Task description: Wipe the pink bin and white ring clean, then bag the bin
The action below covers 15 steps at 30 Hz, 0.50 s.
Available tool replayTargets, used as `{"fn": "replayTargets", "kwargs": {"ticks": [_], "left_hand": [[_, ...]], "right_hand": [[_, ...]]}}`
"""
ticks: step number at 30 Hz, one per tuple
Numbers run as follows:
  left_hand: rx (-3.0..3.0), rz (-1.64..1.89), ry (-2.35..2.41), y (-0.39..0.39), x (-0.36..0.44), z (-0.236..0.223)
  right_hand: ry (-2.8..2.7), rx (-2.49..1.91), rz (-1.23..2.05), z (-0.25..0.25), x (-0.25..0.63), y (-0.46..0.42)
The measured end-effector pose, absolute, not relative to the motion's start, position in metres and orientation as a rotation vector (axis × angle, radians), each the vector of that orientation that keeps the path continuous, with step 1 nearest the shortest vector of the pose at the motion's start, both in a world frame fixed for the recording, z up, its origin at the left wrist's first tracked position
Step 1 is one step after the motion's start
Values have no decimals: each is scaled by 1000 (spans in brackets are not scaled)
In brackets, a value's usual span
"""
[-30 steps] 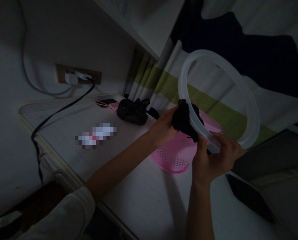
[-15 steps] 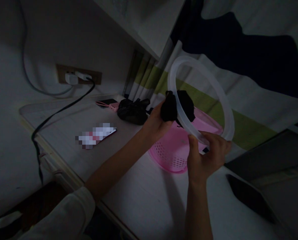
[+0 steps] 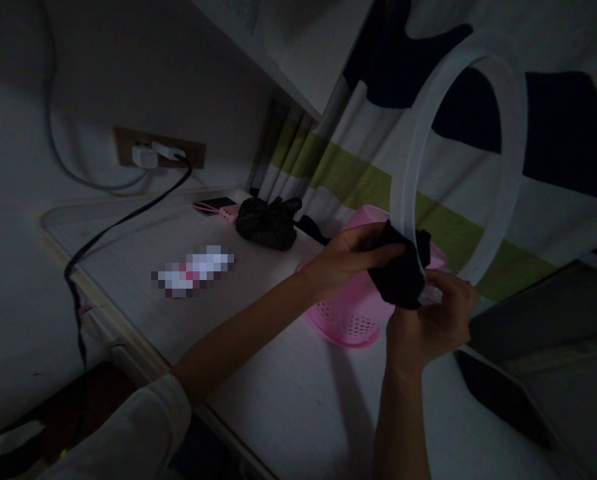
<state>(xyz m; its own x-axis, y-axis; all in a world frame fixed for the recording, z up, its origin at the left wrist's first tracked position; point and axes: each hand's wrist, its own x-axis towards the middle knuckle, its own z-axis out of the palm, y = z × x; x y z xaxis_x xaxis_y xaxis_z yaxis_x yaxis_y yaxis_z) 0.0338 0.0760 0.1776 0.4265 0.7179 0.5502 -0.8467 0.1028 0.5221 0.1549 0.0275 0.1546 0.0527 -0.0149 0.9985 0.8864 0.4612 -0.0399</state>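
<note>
My right hand (image 3: 435, 317) grips the lower part of a translucent white plastic ring (image 3: 403, 173), which stands tilted up in the air. My left hand (image 3: 351, 260) is closed on a black cloth (image 3: 398, 270), thumb on top, pressing it around the ring's near left side. Some of the cloth shows inside the ring too. Beneath and behind both hands a pink plastic basket (image 3: 345, 323) with small holes in its side stands on the white desk (image 3: 278, 373), partly hidden by the hands and the cloth.
A knotted black plastic bag (image 3: 265, 223) lies farther back, beside a pink strapped item (image 3: 228, 213). A phone (image 3: 198, 270) with a blurred screen lies at left. Plugs fill a wall socket (image 3: 161, 150); a black cable hangs past the desk edge. A dark flat object (image 3: 503, 397) lies at right.
The ring has swung up and right and now stands steeper. My left hand has moved right and down with the black cloth, close to my right hand, which stays near its place.
</note>
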Motion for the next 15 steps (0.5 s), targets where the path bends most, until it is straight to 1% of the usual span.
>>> {"fn": "replayTargets", "kwargs": {"ticks": [4,12,15], "left_hand": [[983,1096,-217,73,40,173],[1025,1084,-188,71,39,172],[1004,1095,-152,71,34,176]], "right_hand": [[-1333,-845,-765,157,156,24],[-1349,-804,-796,157,162,24],[-1396,-824,-913,157,165,24]]}}
